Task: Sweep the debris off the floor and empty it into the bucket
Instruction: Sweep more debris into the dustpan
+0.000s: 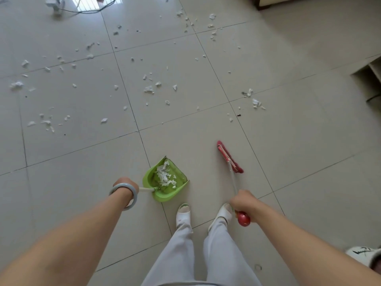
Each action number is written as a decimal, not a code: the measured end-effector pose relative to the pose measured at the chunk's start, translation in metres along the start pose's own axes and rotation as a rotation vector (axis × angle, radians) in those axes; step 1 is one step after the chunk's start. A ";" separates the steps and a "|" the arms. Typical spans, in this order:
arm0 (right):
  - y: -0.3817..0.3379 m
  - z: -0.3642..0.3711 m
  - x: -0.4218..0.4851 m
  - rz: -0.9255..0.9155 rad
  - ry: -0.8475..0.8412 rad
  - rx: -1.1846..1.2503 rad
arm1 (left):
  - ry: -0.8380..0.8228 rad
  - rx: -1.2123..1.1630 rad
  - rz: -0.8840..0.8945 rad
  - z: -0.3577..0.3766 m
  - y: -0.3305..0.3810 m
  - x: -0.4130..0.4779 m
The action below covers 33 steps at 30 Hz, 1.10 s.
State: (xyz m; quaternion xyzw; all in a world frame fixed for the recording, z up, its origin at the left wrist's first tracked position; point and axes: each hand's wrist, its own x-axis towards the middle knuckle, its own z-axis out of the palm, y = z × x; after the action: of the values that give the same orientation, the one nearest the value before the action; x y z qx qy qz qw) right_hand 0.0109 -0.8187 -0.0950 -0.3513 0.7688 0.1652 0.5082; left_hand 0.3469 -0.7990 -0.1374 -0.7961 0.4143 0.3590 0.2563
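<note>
My left hand [125, 185] is gripping the green dustpan [165, 193] by its handle, scraps [164, 176] lying loose inside. My right hand [244, 203] is clenching the red broom [229, 156] near its knob. Most debris [148, 88] is lying scattered across the tiles [82, 153] well ahead; bucket not showing. Risks I'm weighing: pan tilting forward while I'm carrying it, scraps sliding off the lip; brisk strokes wafting light paper; bristles snagging the cables [97, 9].
</note>
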 end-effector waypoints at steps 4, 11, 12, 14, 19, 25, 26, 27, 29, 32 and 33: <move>-0.009 0.031 -0.013 0.034 -0.110 0.125 | -0.073 -0.070 -0.075 0.011 -0.017 0.006; -0.042 0.070 -0.056 -0.055 -0.308 0.140 | 0.018 -0.065 -0.035 0.010 -0.027 -0.012; -0.049 0.067 -0.059 -0.066 -0.326 0.148 | 0.033 -0.095 -0.045 0.011 -0.027 -0.014; -0.063 0.056 -0.066 -0.091 -0.350 0.122 | 0.044 -0.144 -0.070 0.015 -0.035 -0.018; -0.092 0.045 -0.069 -0.214 -0.313 -0.082 | 0.062 -0.147 -0.105 0.020 -0.070 -0.024; -0.127 0.052 -0.039 -0.304 -0.166 -0.339 | 0.022 -0.291 -0.253 0.030 -0.106 -0.018; -0.133 0.052 -0.034 -0.313 -0.142 -0.375 | 0.017 -0.303 -0.255 0.032 -0.108 -0.016; -0.138 0.053 -0.029 -0.318 -0.127 -0.408 | 0.010 -0.303 -0.262 0.035 -0.110 -0.013; -0.144 0.056 -0.020 -0.320 -0.115 -0.482 | 0.001 -0.299 -0.236 0.037 -0.110 -0.012; -0.143 0.065 -0.019 -0.330 -0.128 -0.693 | -0.027 -0.383 -0.299 0.041 -0.112 -0.009; -0.138 0.070 -0.021 -0.340 -0.137 -0.773 | -0.032 -0.430 -0.323 0.047 -0.116 -0.004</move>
State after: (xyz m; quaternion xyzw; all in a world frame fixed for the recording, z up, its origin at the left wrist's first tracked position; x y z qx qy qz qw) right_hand 0.1602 -0.8645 -0.0924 -0.6260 0.5458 0.3780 0.4091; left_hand 0.4260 -0.7030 -0.1507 -0.8821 0.1922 0.4059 0.1419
